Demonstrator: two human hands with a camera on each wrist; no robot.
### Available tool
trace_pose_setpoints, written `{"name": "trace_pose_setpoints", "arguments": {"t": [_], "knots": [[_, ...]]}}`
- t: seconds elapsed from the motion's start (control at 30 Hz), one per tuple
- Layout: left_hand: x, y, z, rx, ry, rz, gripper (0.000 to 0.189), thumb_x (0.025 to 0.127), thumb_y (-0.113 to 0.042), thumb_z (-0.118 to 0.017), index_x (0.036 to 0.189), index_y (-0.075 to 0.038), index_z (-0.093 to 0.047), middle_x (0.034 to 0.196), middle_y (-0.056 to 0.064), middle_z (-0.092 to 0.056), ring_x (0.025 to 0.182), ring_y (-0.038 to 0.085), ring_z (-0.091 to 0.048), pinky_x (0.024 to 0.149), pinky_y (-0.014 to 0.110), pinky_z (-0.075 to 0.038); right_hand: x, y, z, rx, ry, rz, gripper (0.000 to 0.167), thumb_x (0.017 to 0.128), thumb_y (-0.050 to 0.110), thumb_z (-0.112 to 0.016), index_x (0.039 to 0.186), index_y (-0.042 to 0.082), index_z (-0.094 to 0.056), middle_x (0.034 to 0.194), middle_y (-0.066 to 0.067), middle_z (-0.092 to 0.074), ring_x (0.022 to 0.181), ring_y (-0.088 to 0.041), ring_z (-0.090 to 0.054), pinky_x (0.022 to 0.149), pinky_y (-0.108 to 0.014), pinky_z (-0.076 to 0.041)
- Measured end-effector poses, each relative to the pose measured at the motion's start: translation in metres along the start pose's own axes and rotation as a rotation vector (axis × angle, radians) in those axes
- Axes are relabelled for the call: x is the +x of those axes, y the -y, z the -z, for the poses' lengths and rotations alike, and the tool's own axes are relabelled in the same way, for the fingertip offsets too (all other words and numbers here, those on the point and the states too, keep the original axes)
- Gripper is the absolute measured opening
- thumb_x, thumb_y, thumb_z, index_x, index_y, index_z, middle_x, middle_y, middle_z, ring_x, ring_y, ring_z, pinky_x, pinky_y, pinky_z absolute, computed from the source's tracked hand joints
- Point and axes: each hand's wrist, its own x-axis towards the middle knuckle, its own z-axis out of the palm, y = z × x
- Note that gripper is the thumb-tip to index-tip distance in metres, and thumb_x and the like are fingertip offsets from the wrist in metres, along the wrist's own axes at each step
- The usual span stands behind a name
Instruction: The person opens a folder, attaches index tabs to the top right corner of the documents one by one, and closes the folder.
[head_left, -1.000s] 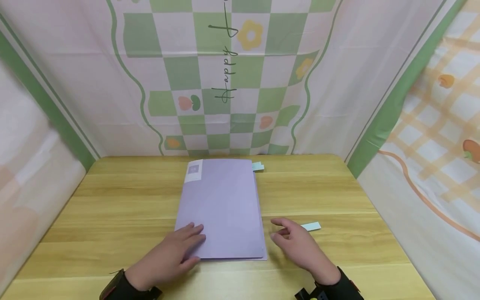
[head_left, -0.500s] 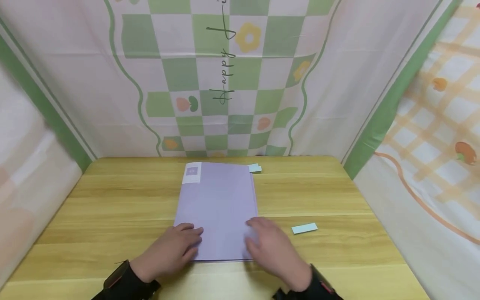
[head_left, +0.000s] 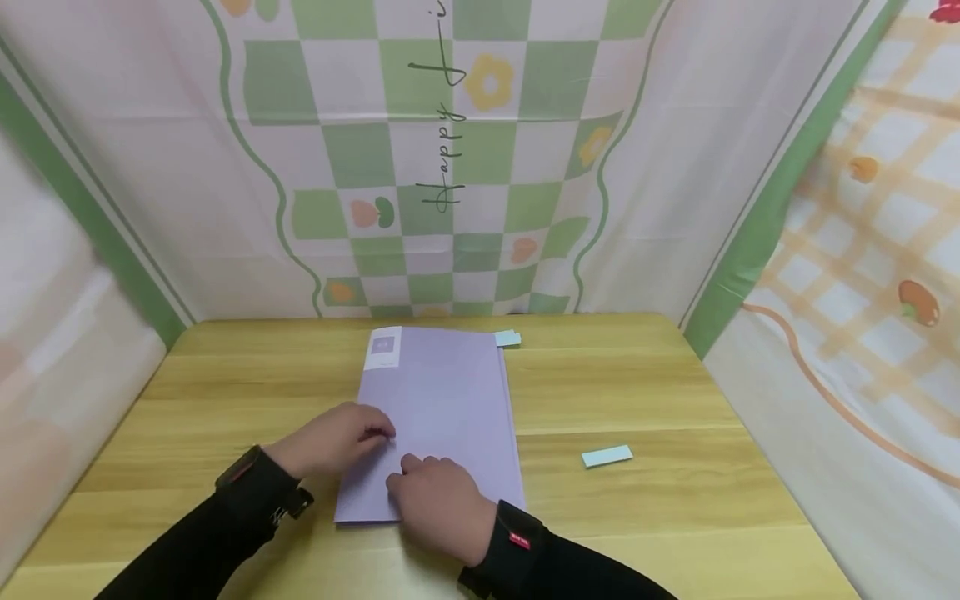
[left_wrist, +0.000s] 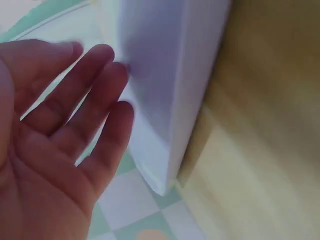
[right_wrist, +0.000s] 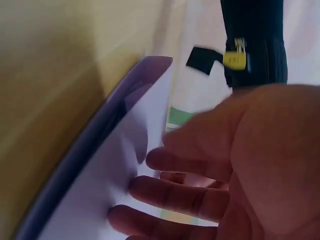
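Observation:
A light purple document folder (head_left: 450,392) lies closed on the wooden table, with a white label (head_left: 372,360) at its upper left. My left hand (head_left: 330,440) is over the folder's left side; in the left wrist view its fingers (left_wrist: 97,107) are loosely bent beside the folder's thick spine (left_wrist: 192,75), holding nothing. Lower down, my right hand (head_left: 444,507) is over the folder's bottom part. In the right wrist view its loosely bent fingertips (right_wrist: 142,185) rest at the cover, and the folder's bottom edge gapes slightly there.
Pale blue tabs (head_left: 507,338) stick out from the folder's upper right edge. A pale blue paper strip (head_left: 607,457) lies on the table (head_left: 637,383) to the right. Patterned cloth (head_left: 480,192) hangs behind the table and along both sides.
My right hand has moved left from beside the paper strip onto the folder's lower part. My left hand has lifted a little and shifted up along the folder's left side.

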Motion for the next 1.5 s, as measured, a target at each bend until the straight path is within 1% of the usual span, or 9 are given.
{"name": "trace_pose_setpoints", "arguments": {"t": [0.1, 0.23, 0.37, 0.47, 0.73, 0.93, 1.13, 1.3, 1.5], "knots": [[0.022, 0.011, 0.005, 0.056, 0.013, -0.011, 0.010, 0.095, -0.008, -0.066, 0.089, -0.015, -0.071, 0.085, -0.010, -0.064, 0.080, 0.008, -0.058, 0.076, 0.034, -0.051, 0.015, 0.000, 0.002, 0.023, 0.050, 0.005, 0.005, 0.086, 0.022, -0.069, 0.082, 0.020, -0.066, 0.070, 0.005, -0.050, 0.060, -0.009, -0.045, 0.043, -0.026, -0.035], [0.051, 0.026, 0.011, 0.060, 0.079, -0.017, 0.016, 0.093, -0.010, -0.069, 0.079, -0.018, -0.064, 0.076, -0.012, -0.056, 0.072, 0.009, -0.051, 0.068, 0.029, -0.046, 0.037, 0.000, 0.001, 0.124, 0.159, -0.042, 0.024, 0.095, 0.031, -0.062, 0.076, 0.017, -0.063, 0.065, 0.005, -0.051, 0.059, -0.009, -0.047, 0.043, -0.028, -0.039], [0.070, 0.037, 0.013, 0.032, 0.171, 0.031, 0.022, 0.091, -0.012, -0.071, 0.074, -0.018, -0.060, 0.071, -0.010, -0.051, 0.069, 0.009, -0.049, 0.064, 0.027, -0.043, 0.051, 0.002, -0.003, 0.202, 0.242, -0.094, 0.034, 0.097, 0.034, -0.061, 0.069, 0.015, -0.060, 0.060, 0.005, -0.050, 0.054, -0.010, -0.047, 0.044, -0.031, -0.040], [0.079, 0.041, 0.014, 0.029, 0.212, 0.078, 0.025, 0.088, -0.014, -0.075, 0.070, -0.017, -0.058, 0.069, -0.009, -0.051, 0.066, 0.009, -0.049, 0.062, 0.027, -0.042, 0.057, 0.003, -0.004, 0.210, 0.267, -0.075, 0.030, 0.096, 0.030, -0.063, 0.070, 0.015, -0.061, 0.061, 0.005, -0.051, 0.055, -0.010, -0.047, 0.046, -0.030, -0.041], [0.087, 0.050, 0.017, 0.048, 0.224, 0.214, 0.034, 0.081, -0.022, -0.084, 0.065, -0.015, -0.055, 0.063, -0.006, -0.049, 0.062, 0.011, -0.047, 0.059, 0.027, -0.038, 0.072, 0.000, -0.011, 0.298, 0.427, -0.057, 0.023, 0.094, 0.019, -0.063, 0.072, 0.013, -0.060, 0.070, 0.002, -0.053, 0.062, -0.014, -0.049, 0.052, -0.031, -0.042], [0.089, 0.054, 0.013, 0.061, 0.269, 0.246, 0.036, 0.081, -0.021, -0.084, 0.062, -0.015, -0.054, 0.061, -0.007, -0.047, 0.059, 0.011, -0.045, 0.057, 0.026, -0.036, 0.088, -0.007, -0.018, 0.466, 0.601, -0.153, 0.051, 0.093, 0.046, -0.066, 0.060, 0.010, -0.053, 0.059, -0.001, -0.051, 0.051, -0.016, -0.050, 0.051, -0.031, -0.041], [0.099, 0.054, 0.006, 0.110, 0.317, 0.293, 0.037, 0.081, -0.023, -0.084, 0.061, -0.014, -0.055, 0.060, -0.006, -0.048, 0.057, 0.012, -0.044, 0.054, 0.026, -0.035, 0.099, -0.003, -0.022, 0.525, 0.649, -0.375, 0.057, 0.084, 0.059, -0.072, 0.062, 0.008, -0.059, 0.052, -0.003, -0.054, 0.044, -0.018, -0.054, 0.047, -0.033, -0.045], [0.105, 0.055, 0.000, 0.100, 0.322, 0.343, 0.037, 0.078, -0.023, -0.087, 0.059, -0.015, -0.056, 0.058, -0.006, -0.049, 0.055, 0.011, -0.044, 0.052, 0.026, -0.035, 0.104, -0.003, -0.024, 0.495, 0.700, -0.390, 0.055, 0.082, 0.059, -0.074, 0.066, 0.007, -0.066, 0.051, -0.003, -0.058, 0.046, -0.018, -0.057, 0.051, -0.033, -0.044], [0.108, 0.051, 0.012, 0.120, 0.305, 0.360, 0.034, 0.078, -0.023, -0.087, 0.061, -0.014, -0.059, 0.060, -0.005, -0.051, 0.058, 0.013, -0.046, 0.053, 0.027, -0.037, 0.108, -0.016, -0.025, 0.678, 0.700, -0.379, 0.052, 0.081, 0.051, -0.078, 0.064, 0.004, -0.066, 0.053, -0.005, -0.062, 0.048, -0.018, -0.061, 0.048, -0.032, -0.046]]}}
